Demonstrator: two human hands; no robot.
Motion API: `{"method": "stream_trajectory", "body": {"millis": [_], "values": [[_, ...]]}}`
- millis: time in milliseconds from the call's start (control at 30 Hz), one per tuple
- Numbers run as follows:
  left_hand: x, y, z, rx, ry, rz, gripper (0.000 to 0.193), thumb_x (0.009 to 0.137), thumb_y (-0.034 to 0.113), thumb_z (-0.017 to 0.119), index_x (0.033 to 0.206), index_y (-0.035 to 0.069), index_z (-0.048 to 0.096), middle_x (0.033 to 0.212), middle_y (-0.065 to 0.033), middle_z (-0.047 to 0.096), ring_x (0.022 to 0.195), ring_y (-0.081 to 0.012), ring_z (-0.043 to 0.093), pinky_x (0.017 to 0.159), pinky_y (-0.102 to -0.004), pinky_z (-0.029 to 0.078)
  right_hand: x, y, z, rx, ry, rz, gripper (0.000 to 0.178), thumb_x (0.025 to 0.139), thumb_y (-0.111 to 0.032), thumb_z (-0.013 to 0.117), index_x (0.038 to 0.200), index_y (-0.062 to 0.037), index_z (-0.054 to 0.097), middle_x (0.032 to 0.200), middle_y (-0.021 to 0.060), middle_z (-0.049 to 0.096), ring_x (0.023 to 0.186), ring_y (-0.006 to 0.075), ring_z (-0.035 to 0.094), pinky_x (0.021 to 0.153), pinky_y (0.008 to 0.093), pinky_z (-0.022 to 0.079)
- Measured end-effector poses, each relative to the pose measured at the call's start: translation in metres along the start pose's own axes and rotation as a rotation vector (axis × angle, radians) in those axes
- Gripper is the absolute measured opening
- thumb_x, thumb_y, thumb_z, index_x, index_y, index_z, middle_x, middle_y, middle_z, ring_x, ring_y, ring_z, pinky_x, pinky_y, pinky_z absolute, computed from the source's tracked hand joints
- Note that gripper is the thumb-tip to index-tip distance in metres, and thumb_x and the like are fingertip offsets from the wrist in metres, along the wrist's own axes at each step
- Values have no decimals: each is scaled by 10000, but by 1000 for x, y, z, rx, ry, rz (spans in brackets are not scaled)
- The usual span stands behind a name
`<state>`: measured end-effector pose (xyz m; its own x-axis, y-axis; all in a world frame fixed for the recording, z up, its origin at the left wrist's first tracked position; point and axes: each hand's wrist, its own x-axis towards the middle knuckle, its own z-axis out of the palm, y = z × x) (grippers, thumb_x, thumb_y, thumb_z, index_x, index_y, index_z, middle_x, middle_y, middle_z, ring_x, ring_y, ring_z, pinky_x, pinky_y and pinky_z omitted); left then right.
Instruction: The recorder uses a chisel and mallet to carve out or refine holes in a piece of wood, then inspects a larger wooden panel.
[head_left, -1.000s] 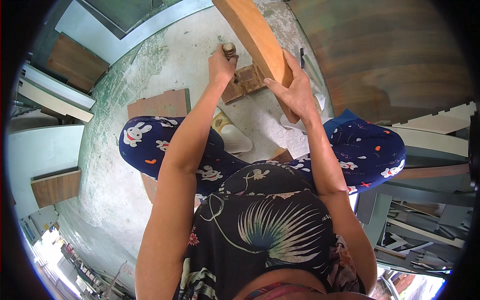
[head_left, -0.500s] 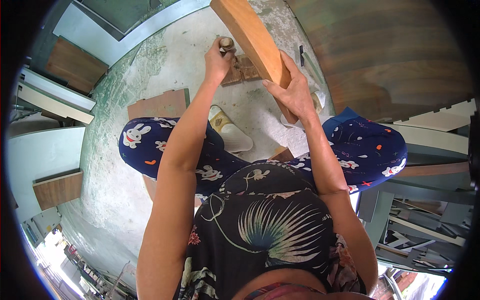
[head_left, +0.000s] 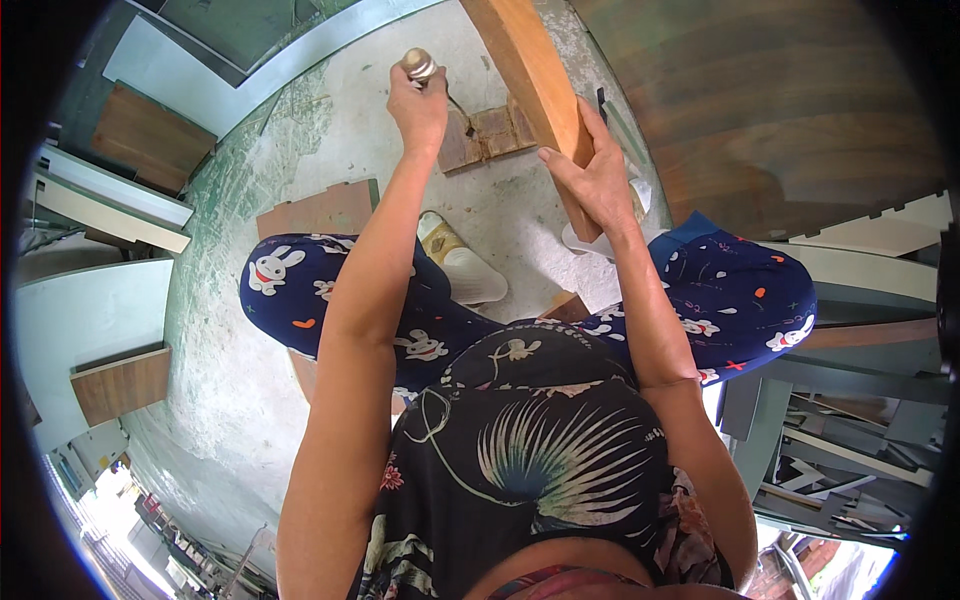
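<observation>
My left hand [head_left: 415,108] is closed around a tool with a round-ended handle [head_left: 419,64]. A thin, dark, bent rod [head_left: 462,114] shows beside that hand, reaching toward the floor boards; whether it belongs to the tool I cannot tell. My right hand [head_left: 597,180] grips the near part of a long orange-brown wooden beam [head_left: 535,75], thumb on one side and fingers on the other. The beam slants up and away to the left, and its far end is cut off by the picture's top edge. Below it, brown boards [head_left: 490,137] lie on the floor.
A slippered foot [head_left: 450,250] is on the worn concrete floor, close to the boards. Another brown board [head_left: 320,208] lies beyond my left knee. A large wooden panel [head_left: 760,110] takes up the far right. Panels and offcuts [head_left: 840,470] are stacked at the lower right.
My left hand has moved up and to the left with the tool, away from the beam. The beam has shifted slightly right, and more of the floor boards shows.
</observation>
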<state>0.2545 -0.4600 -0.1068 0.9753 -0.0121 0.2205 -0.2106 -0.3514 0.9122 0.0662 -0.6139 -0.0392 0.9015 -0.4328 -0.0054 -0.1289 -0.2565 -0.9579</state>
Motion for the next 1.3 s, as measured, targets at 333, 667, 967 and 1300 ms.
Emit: {"method": "stream_trajectory", "body": {"millis": [333,667,967,1300], "values": [[-18,-4,-3,220,-326,-104,343,732,154,717,993,-19,575,903,-216,689,904,-360,676,820,-419,514,3,12,6,-29,-24,17,785,708,-225,757,1394,-14,439,1238,206,610,1128,272,603,987,357,445],[-28,-11,-8,281,-342,-80,427,689,147,727,1053,-24,582,950,-211,694,921,-362,672,834,-412,521,2,8,6,-36,-42,-2,800,709,-223,760,1406,-19,425,1254,215,600,1147,282,596,994,360,441],[-34,-22,-6,165,-335,-121,442,691,134,728,1081,-17,587,950,-212,692,917,-353,676,830,-397,525,2,9,10,-45,-66,-54,825,701,-236,766,1406,11,416,1294,227,575,1182,286,578,1015,351,426],[-35,-19,-5,137,-377,-131,348,717,123,697,1024,-14,607,911,-204,697,892,-345,682,790,-398,533,-6,-20,9,-61,-106,-93,821,708,-250,757,1431,-65,413,1254,220,604,1140,289,607,990,368,448]]}}
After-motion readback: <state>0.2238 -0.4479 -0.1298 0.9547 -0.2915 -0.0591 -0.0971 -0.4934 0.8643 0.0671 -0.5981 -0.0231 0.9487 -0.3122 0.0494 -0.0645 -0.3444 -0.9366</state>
